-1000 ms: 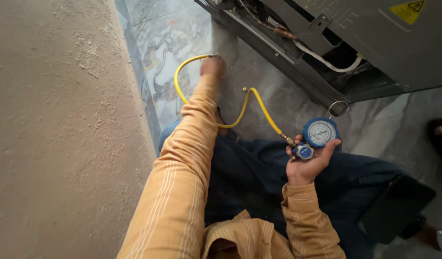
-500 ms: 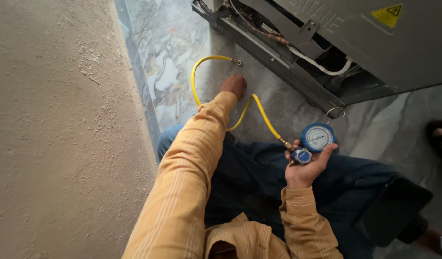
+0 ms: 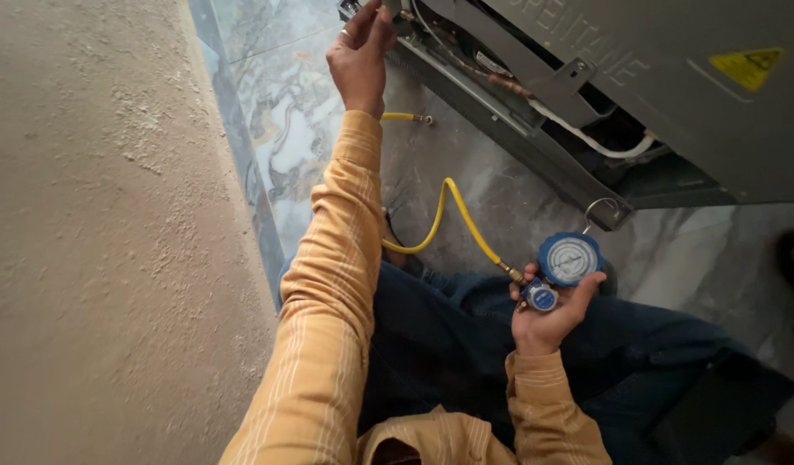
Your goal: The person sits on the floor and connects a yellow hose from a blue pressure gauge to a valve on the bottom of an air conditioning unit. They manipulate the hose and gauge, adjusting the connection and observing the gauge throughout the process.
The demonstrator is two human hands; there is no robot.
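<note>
Two hands work apart: right hand (image 3: pixel 547 314) cups the blue gauge (image 3: pixel 569 258); left hand (image 3: pixel 360 56) (grip unclear) reaches beyond the yellow hose (image 3: pixel 453 211) end toward the grey unit (image 3: pixel 638 77).

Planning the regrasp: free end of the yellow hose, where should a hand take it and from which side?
Probably grip the yellow hose just behind its brass end fitting, coming from above. The end lies flat on the marble floor, unheld, near the left hand; the right hand holds the blue gauge.

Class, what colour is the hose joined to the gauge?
Yellow hose, gauge; head view.
</note>
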